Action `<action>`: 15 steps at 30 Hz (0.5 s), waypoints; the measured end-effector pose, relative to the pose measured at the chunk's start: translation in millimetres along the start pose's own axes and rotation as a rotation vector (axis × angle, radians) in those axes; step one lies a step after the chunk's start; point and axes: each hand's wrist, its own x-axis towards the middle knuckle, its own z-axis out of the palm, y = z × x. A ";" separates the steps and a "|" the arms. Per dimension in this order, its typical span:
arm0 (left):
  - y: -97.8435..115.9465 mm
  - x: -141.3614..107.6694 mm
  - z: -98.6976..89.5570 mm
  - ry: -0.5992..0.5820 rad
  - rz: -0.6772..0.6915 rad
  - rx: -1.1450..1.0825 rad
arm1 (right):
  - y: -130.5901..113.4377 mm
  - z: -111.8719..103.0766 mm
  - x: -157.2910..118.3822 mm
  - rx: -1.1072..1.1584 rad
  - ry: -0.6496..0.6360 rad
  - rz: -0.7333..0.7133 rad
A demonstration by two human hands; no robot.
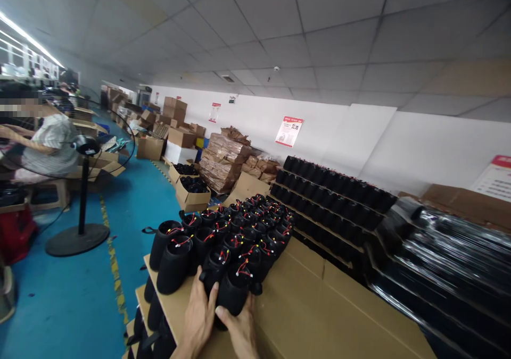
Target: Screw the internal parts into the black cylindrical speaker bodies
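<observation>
Along the near edge of a cardboard-covered rack (311, 306), both hands close around one black cylinder (235, 295) at the front of a dense block of matching cylinders (243, 236). The left hand (198, 316) comes in from 7 o'clock and the right hand (239, 331) from 6 o'clock, with the right hand's fingers (225, 315) against the cylinder's lower side. Their grip is pressed together on that cylinder from both sides, not spread. Red, yellow and white wires (243, 269) stick out of its open top, and its neighbours show the same kind of wiring. More cylinders (157, 311) stand on a lower tier at 7 o'clock.

At 2 o'clock, rows of dark items (331, 205) fill a tiered rack, and a shrink-wrapped pallet (447, 274) sits at 3 o'clock. Two open cardboard boxes (191, 191) holding black items lie at 11 o'clock, beside stacked brown bundles (223, 162). At 10 o'clock, a pedestal fan (82, 231) stands on a blue floor (64, 290), and beyond it sits a co-worker (50, 149).
</observation>
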 end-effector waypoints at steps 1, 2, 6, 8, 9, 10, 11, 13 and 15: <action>-0.7 -0.2 0.2 0.002 0.008 -0.001 | 1.6 0.1 0.2 -0.003 -0.010 0.002; -1.2 -0.4 0.3 0.005 0.016 -0.005 | 3.4 0.0 0.4 -0.005 -0.024 0.001; -2.1 -2.0 -0.9 0.015 0.037 -0.022 | 10.9 -0.8 0.0 -0.016 -0.044 0.001; -2.8 -2.7 -1.6 0.013 0.041 -0.031 | 13.9 -0.3 -0.8 -0.022 -0.043 0.008; -3.2 -2.7 -1.9 0.009 0.046 -0.035 | 14.9 0.3 -1.1 -0.025 -0.043 0.013; -3.6 -2.4 -2.4 0.004 0.052 -0.037 | 15.6 0.9 -1.4 -0.028 -0.041 0.020; -3.7 -1.7 -3.4 -0.004 0.059 -0.039 | 15.8 1.4 -1.5 -0.032 -0.039 0.028; -2.6 -0.2 -8.3 -0.033 0.075 -0.038 | 15.0 0.9 -1.7 -0.037 -0.037 0.044; 0.6 -1.4 -20.2 -0.056 0.084 -0.028 | 12.6 -4.0 -2.9 -0.039 -0.036 0.064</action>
